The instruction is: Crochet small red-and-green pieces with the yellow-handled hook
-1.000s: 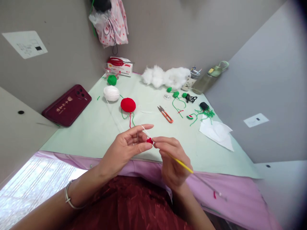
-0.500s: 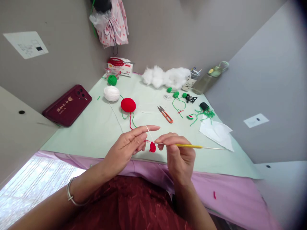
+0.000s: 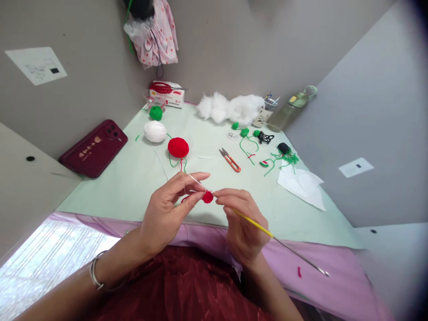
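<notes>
Between thumb and fingers, my left hand (image 3: pixel 170 205) pinches a small red crochet piece (image 3: pixel 207 197). White yarn (image 3: pixel 195 179) runs over its raised index finger down to the piece. My right hand (image 3: pixel 245 220) grips a crochet hook (image 3: pixel 256 224) with a yellow handle, its tip at the red piece and its long metal end slanting down to the right. Beyond my hands lie a red yarn ball (image 3: pixel 178 147) and a white yarn ball (image 3: pixel 155 131), with strands trailing toward my left hand. Orange thread snips (image 3: pixel 229 159) rest on the table ahead of my right hand.
White stuffing (image 3: pixel 230 109) sits at the back beside a pen cup (image 3: pixel 264 113) and a bottle (image 3: pixel 290 109). Green crochet pieces (image 3: pixel 245 133) with loose tails lie to the right, near white paper (image 3: pixel 300 183). A phone (image 3: pixel 95 148) leans at the left wall; a green yarn ball (image 3: pixel 155 113) stands behind.
My left thumb and fingers have closed on the red piece, which turned and rose slightly. The hook has tilted, its far end swinging down toward the table's front edge.
</notes>
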`<state>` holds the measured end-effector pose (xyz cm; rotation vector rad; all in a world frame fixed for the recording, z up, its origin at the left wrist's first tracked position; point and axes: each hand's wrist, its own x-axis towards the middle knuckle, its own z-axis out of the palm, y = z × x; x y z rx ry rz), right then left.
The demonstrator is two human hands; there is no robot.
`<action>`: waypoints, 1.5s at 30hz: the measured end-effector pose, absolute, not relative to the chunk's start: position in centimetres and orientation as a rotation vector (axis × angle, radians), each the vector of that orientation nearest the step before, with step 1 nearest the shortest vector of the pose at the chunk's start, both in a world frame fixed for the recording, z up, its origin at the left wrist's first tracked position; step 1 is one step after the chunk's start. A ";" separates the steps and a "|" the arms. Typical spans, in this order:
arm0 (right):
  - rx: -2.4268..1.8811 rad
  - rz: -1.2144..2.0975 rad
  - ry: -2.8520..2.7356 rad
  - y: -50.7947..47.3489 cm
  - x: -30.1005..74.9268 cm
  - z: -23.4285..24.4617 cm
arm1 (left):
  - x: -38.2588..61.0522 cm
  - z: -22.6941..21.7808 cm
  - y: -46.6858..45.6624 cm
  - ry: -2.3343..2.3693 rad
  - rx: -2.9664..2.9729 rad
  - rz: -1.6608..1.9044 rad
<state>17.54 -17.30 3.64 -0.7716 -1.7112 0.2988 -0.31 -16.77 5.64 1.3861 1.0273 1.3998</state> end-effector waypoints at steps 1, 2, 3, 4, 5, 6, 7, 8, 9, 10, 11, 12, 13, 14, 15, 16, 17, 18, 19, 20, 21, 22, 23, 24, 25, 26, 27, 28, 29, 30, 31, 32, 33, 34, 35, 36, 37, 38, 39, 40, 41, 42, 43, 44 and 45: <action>-0.770 0.285 -1.709 -17.3 17.5 3.5 | -0.3 5.7 -16.8 1.020 1.363 1.390; -0.768 0.275 -1.709 -17.2 17.4 3.4 | -0.3 5.8 -16.8 1.011 1.339 1.376; -0.760 0.263 -1.709 -17.2 17.4 3.3 | -0.3 6.0 -16.8 0.999 1.314 1.354; -0.749 0.248 -1.712 -17.2 17.4 3.3 | -0.2 6.1 -16.8 0.986 1.291 1.332; -0.744 0.230 -1.721 -17.2 17.4 3.2 | -0.2 6.3 -16.8 0.974 1.272 1.315; -0.745 0.205 -1.733 -17.2 17.4 3.2 | -0.1 6.4 -16.7 0.968 1.255 1.305; -0.750 0.174 -1.745 -17.2 17.4 3.1 | -0.1 6.5 -16.6 0.970 1.240 1.299; -0.754 0.142 -1.758 -17.1 17.4 3.1 | 0.0 6.6 -16.5 0.974 1.226 1.295; -0.755 0.114 -1.773 -17.2 17.4 3.1 | 0.0 6.6 -16.3 0.978 1.213 1.285; -0.754 0.090 -1.787 -17.2 17.5 3.0 | 0.0 6.6 -16.2 0.981 1.197 1.271; -0.750 0.067 -1.802 -17.3 17.5 3.0 | 0.0 6.6 -16.2 0.982 1.180 1.251; -0.751 0.040 -1.819 -17.4 17.5 3.0 | 0.0 6.6 -16.2 0.980 1.160 1.234; -0.766 0.005 -1.841 -17.5 17.5 2.9 | 0.0 6.5 -16.2 0.970 1.138 1.222; -0.793 -0.036 -1.859 -17.6 17.4 2.8 | 0.1 6.4 -16.2 0.954 1.106 1.215; -0.824 -0.078 -1.872 -17.7 17.4 2.7 | 0.1 6.2 -16.3 0.928 1.060 1.211; -0.854 -0.117 -1.875 -17.8 17.3 2.6 | 0.2 6.0 -16.3 0.894 0.999 1.198; -0.863 -0.149 -1.876 -17.8 17.2 2.4 | 0.3 5.8 -16.4 0.856 0.926 1.170; -0.847 -0.172 -1.871 -17.8 17.2 2.2 | 0.4 5.5 -16.5 0.817 0.849 1.130; -0.813 -0.183 -1.863 -17.7 17.1 2.1 | 0.5 5.2 -16.5 0.781 0.777 1.086; -0.778 -0.178 -1.855 -17.5 17.0 1.9 | 0.5 5.0 -16.5 0.750 0.717 1.046; -0.754 -0.153 -1.843 -17.4 17.0 1.7 | 0.5 4.8 -16.5 0.728 0.674 1.017; -0.743 -0.106 -1.817 -17.2 16.9 1.7 | 0.5 4.6 -16.5 0.714 0.645 1.004; -0.739 -0.038 -1.783 -17.1 16.8 1.7 | 0.5 4.5 -16.5 0.701 0.626 1.002; -0.742 0.045 -1.735 -17.0 16.8 1.8 | 0.5 4.5 -16.5 0.691 0.613 1.003; -0.738 0.133 -1.686 -16.9 16.7 2.0 | 0.5 4.6 -16.5 0.681 0.604 1.000; -0.729 0.218 -1.639 -16.9 16.7 2.2 | 0.4 4.7 -16.5 0.670 0.597 0.995; -0.715 0.291 -1.602 -16.9 16.7 2.5 | 0.4 4.9 -16.5 0.660 0.593 0.993; -0.705 0.353 -1.584 -16.9 16.7 2.7 | 0.4 5.0 -16.5 0.655 0.592 0.993; -0.699 0.400 -1.580 -16.9 16.9 2.9 | 0.4 5.1 -16.5 0.660 0.599 0.998; -0.697 0.435 -1.584 -17.0 17.0 3.1 | 0.4 5.2 -16.4 0.676 0.613 1.014; -0.694 0.459 -1.595 -17.0 17.2 3.2 | 0.4 5.2 -16.4 0.698 0.634 1.037; -0.700 0.476 -1.603 -17.1 17.4 3.2 | 0.3 5.2 -16.3 0.725 0.662 1.066; -0.711 0.488 -1.605 -17.2 17.6 3.3 | 0.3 5.1 -16.3 0.752 0.696 1.098; -0.728 0.500 -1.595 -17.3 17.7 3.4 | 0.2 5.0 -16.3 0.776 0.731 1.128; -0.745 0.514 -1.572 -17.4 17.9 3.5 | 0.1 4.9 -16.2 0.798 0.767 1.156; -0.762 0.539 -1.535 -17.5 17.9 3.6 | -0.1 4.8 -16.2 0.819 0.805 1.175; -0.773 0.578 -1.486 -17.5 17.9 3.7 | -0.2 4.8 -16.2 0.836 0.841 1.188; -0.775 0.633 -1.427 -17.5 17.9 3.8 | -0.2 4.8 -16.2 0.848 0.873 1.198; -0.767 0.702 -1.364 -17.4 17.9 3.9 | -0.3 4.8 -16.2 0.854 0.898 1.205; -0.752 0.777 -1.304 -17.3 17.8 3.9 | -0.2 4.8 -16.3 0.855 0.915 1.211; -0.729 0.846 -1.258 -17.2 17.7 3.9 | -0.2 4.8 -16.3 0.847 0.922 1.215; -0.710 0.898 -1.234 -17.0 17.5 3.9 | 0.0 4.8 -16.4 0.834 0.921 1.215; -0.703 0.921 -1.236 -16.9 17.4 3.8 | 0.1 4.8 -16.4 0.820 0.916 1.207; -0.712 0.913 -1.260 -16.8 17.3 3.8 | 0.3 4.9 -16.5 0.804 0.913 1.189; -0.728 0.880 -1.294 -16.7 17.1 3.7 | 0.5 4.8 -16.5 0.790 0.913 1.168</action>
